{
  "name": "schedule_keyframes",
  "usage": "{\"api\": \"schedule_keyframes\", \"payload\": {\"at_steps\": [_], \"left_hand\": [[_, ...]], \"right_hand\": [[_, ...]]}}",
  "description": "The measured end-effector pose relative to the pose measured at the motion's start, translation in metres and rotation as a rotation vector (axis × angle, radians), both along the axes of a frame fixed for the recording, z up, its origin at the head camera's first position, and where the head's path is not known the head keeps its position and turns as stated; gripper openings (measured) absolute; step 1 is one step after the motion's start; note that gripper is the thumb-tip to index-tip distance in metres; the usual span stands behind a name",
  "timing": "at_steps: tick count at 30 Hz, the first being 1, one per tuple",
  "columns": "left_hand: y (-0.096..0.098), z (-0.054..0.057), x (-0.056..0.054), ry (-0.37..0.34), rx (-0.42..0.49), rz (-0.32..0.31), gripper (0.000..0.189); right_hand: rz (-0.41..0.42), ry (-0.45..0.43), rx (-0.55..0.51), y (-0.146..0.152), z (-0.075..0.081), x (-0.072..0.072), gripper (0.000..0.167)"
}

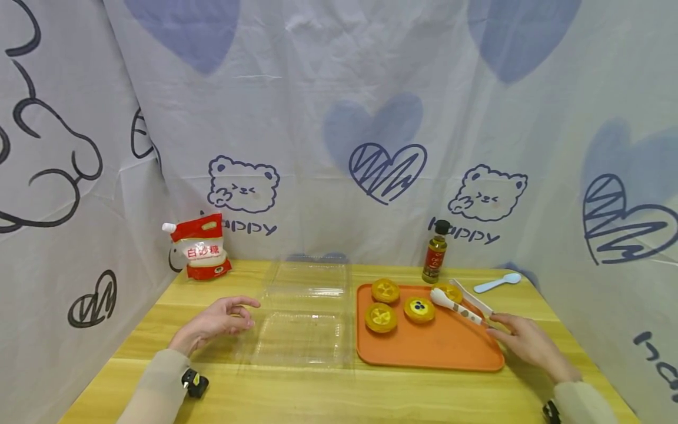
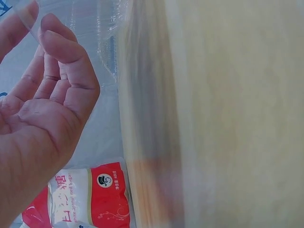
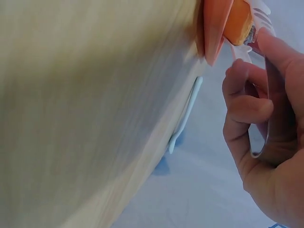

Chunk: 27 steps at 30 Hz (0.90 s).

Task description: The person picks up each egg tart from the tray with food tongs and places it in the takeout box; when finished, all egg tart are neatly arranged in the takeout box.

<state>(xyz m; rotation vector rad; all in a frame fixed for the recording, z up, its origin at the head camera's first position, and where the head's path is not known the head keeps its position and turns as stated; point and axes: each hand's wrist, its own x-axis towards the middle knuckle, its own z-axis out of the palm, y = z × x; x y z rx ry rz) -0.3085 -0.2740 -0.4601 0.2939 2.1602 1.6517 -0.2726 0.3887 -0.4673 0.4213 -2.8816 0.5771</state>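
Observation:
My right hand (image 1: 529, 344) grips a pair of tongs (image 1: 468, 314) with pale plastic heads and a bent metal strip. Between the tong heads sits an egg tart (image 3: 238, 23) with a dark topping, at the tray's back right. On the orange tray (image 1: 445, 350) are two tarts with yellow pieces, a front tart (image 1: 381, 318) and a back tart (image 1: 385, 290), and one blueberry tart (image 1: 419, 309). My left hand (image 1: 214, 324), fingers loosely curved, is at the left side of a clear hinged plastic box (image 1: 302, 338). A clear edge crosses between thumb and fingertips in the left wrist view.
A red and white sugar bag (image 1: 205, 248) stands at the back left. A small dark-capped oil bottle (image 1: 435, 254) is behind the tray. Right of it lies a light blue spoon (image 1: 498, 283). Printed cloth (image 1: 318, 224) hangs around the wooden table (image 1: 296, 397).

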Motion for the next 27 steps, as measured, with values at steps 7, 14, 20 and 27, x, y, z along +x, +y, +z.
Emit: {"api": "schedule_keyframes", "payload": {"at_steps": [7,14,20,27], "left_hand": [[-0.0001,-0.0002,0.0001,-0.008,0.01,0.001,0.061],[0.0004,-0.0001,0.0004,-0.008,0.018,0.001,0.06],[0.0004,-0.0003,0.0018,-0.01,0.019,0.012,0.06],[0.0004,0.0001,0.0009,-0.012,0.016,0.004,0.06]], "right_hand": [[-0.016,-0.014,0.019,0.0001,-0.0004,-0.0014,0.038],[-0.045,-0.06,0.028,-0.0014,0.0002,-0.0045,0.034],[-0.062,-0.095,0.004,-0.0021,0.0002,-0.0051,0.036],[-0.079,-0.077,0.0,-0.0003,-0.0002,-0.0041,0.034]]}}
